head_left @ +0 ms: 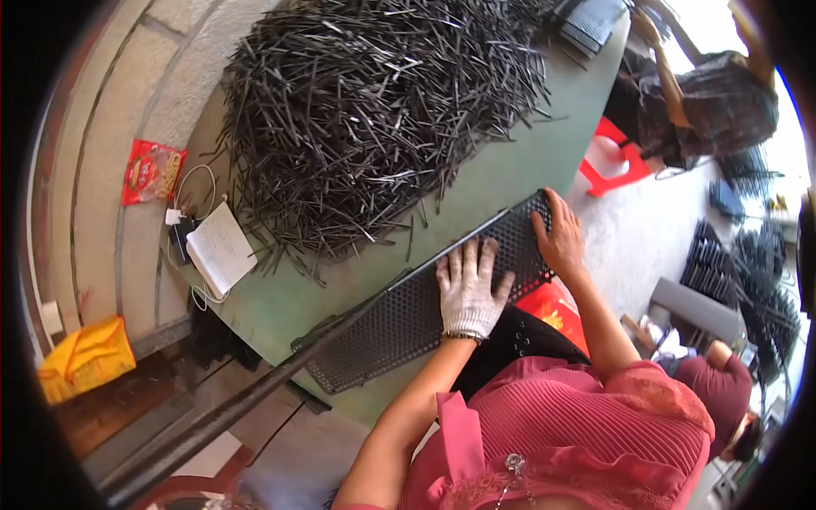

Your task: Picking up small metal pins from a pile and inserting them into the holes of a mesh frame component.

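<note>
Two hands are at work on one black perforated panel (387, 327), which lies slantwise along the near edge of the green table (507, 166). The left hand (472, 299), in a pale glove with darkened fingertips, is laid flat on the mesh, its fingers spread apart. The right hand (563, 240) is bare and touches the panel's right end, the thumb standing apart from the other fingers; whether they are clamped on the edge, I cannot tell. Just below the panel shows a red bag-like thing (557, 313) with yellow print, and its contents are hidden. How far this panel has advanced is difficult to judge: its outline seems whole, but I cannot say if it is finished. Behind it, a great heap of loose black strips (365, 119) lies directly on the table, in no container, so probably much handling remains. Left of the heap is an open notebook (221, 246); near it is a red packet (153, 172), and lower on the left a yellow bag (89, 361), neither showing clearly what is inside. At the table's far end, a small stack of dark panels (586, 24) may be work already done. Farther away, a co-worker (710, 102) is beside a red stool (625, 177), and many dark pieces (710, 268) are piled on the floor.
</note>
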Available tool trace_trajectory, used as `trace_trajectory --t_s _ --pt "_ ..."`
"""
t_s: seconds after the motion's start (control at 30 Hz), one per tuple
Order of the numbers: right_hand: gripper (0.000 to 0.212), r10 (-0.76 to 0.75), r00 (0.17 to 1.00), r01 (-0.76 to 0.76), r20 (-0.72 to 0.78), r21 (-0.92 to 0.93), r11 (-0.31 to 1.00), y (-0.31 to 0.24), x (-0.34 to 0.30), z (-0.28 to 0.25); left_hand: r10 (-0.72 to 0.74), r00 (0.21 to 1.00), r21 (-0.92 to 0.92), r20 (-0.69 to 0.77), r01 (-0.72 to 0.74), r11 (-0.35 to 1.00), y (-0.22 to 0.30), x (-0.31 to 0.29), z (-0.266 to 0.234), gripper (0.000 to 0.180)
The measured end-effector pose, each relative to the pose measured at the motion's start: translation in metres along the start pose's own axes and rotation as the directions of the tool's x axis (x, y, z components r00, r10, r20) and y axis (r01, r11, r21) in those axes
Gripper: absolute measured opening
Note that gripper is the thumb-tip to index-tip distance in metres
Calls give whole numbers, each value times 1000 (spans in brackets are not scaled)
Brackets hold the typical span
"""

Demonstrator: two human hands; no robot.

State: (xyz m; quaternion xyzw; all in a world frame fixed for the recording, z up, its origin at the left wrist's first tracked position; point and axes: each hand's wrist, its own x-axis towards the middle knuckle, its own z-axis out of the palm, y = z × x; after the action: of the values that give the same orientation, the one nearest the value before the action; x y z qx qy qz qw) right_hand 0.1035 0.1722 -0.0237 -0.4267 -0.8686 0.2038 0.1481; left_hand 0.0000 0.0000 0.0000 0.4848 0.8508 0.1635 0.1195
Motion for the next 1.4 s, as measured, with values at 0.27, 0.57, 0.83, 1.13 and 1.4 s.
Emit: trace_trajectory --t_s 0.27,0.57,0.83,1.13,1.4 --pt "57 -84 995 77 52 122 990 29 -11 14 29 989 -15 -142 -32 999 -1 -14 12 60" --pt "65 -272 920 102 282 497 862 59 13 -7 39 851 65 -524 -6 998 3 -41 9 25" --pt "56 -140 945 -167 294 807 567 127 -4 13 -578 252 -292 -776 668 684 -66 -207 -32 62" --pt "57 -103 970 -135 222 837 530 96 -30 5 -942 74 -750 -328 586 307 -169 -281 -35 88" --pt "38 -73 958 -188 278 799 571 102 -7 32 -979 84 -867 -184 454 203 -203 -258 -30 83"
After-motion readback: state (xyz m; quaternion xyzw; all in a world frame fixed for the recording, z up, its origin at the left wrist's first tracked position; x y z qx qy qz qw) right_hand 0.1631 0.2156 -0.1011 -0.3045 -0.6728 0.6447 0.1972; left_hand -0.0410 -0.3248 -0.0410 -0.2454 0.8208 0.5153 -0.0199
